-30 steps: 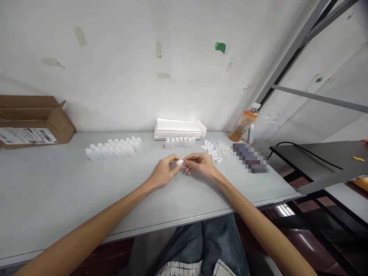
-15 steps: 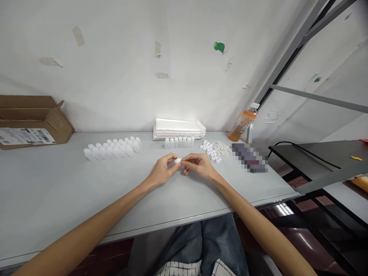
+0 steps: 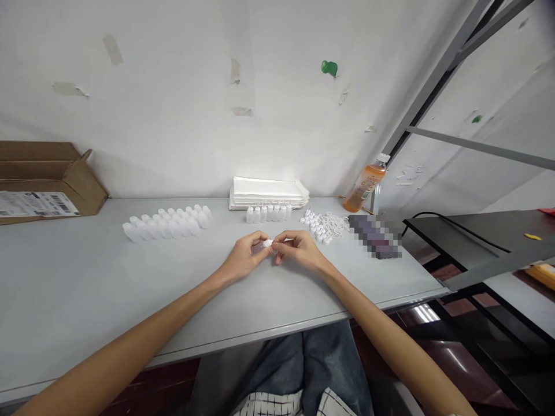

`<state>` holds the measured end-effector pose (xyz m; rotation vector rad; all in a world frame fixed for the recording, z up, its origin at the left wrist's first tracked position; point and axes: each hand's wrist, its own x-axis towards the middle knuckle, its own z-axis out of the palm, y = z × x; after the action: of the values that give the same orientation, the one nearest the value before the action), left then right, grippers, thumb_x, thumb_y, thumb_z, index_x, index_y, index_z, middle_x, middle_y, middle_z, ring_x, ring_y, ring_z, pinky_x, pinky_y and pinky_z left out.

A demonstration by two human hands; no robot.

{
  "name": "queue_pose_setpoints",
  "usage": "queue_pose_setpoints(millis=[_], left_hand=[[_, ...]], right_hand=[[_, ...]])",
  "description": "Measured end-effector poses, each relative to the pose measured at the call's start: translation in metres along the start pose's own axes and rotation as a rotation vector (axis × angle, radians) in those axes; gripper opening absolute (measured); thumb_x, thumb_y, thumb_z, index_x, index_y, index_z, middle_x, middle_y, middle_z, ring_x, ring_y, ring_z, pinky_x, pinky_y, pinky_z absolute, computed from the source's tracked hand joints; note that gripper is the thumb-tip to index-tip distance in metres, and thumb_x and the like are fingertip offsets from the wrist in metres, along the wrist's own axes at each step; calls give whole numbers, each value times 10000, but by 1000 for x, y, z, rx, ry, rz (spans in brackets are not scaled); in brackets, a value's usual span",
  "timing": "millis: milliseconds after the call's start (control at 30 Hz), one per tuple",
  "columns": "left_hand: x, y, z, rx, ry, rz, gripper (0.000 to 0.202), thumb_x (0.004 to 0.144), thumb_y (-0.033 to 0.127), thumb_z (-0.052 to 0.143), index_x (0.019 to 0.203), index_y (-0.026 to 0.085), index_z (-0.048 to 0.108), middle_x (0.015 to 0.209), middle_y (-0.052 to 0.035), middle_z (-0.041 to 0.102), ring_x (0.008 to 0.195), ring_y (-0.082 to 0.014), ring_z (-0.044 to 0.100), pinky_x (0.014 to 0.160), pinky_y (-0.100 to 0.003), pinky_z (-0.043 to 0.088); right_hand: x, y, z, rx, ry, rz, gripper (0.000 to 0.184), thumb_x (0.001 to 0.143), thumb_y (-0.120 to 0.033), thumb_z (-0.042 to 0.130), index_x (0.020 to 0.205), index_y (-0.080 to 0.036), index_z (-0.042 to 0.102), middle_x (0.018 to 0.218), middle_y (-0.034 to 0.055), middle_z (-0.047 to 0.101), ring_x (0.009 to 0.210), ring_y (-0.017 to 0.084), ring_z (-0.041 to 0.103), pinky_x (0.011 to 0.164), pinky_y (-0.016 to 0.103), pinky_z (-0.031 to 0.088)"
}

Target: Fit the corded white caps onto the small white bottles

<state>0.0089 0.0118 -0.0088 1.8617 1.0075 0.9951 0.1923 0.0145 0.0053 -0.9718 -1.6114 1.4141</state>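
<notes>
My left hand (image 3: 243, 258) and my right hand (image 3: 297, 249) meet above the middle of the pale grey table (image 3: 73, 271). Between them is a small translucent plastic bottle (image 3: 263, 247), held in my left fingers. My right fingertips pinch a small white cap (image 3: 269, 244) at its end. The fingers hide most of the bottle, so I cannot tell whether the cap is seated. Several white caps (image 3: 314, 226) lie in a heap beyond my right hand, beside a tangle of white thin cord (image 3: 335, 224).
Rows of larger translucent bottles (image 3: 165, 225) and small ones (image 3: 266, 214) stand along the back, before a stack of white trays (image 3: 269, 193). Further off are an orange drink bottle (image 3: 363, 188), a pixelated object (image 3: 375, 236) and a cardboard box (image 3: 43, 180). A wall bounds the far side.
Both hands stay together on the bottle and cap. The whole scene shifts slightly left and up with my head's movement.
</notes>
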Motion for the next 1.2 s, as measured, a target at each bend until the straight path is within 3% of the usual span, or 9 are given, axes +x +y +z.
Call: queue_pose_setpoints(millis=[233, 933, 1200], left_hand=[[-2, 3, -1, -44, -28, -40, 180, 864, 357, 550, 911, 185, 579, 807, -10, 658, 790, -156, 608, 776, -277, 439], [-2, 5, -2, -22, -55, -89, 228, 876, 404, 510, 891, 191, 589, 785, -17, 667, 797, -171, 613, 765, -285, 444], [-3, 1, -1, 105, -50, -100, 245, 860, 387, 497, 878, 194, 647, 766, -7, 677, 753, -173, 603, 722, -272, 439]], right_hand=[[0, -9, -5, 58, 154, -55, 261, 696, -394, 740, 751, -151, 665, 653, 6, 607, 546, 142, 612, 516, 282, 520], [0, -6, -4, -3, 124, -69, 222, 733, -364, 710, 760, -146, 679, 724, 21, 613, 556, 134, 609, 537, 277, 496], [1, -4, -3, -61, 124, -71, 243, 731, -386, 694, 756, -145, 670, 699, 28, 627, 558, 136, 605, 527, 267, 492]])
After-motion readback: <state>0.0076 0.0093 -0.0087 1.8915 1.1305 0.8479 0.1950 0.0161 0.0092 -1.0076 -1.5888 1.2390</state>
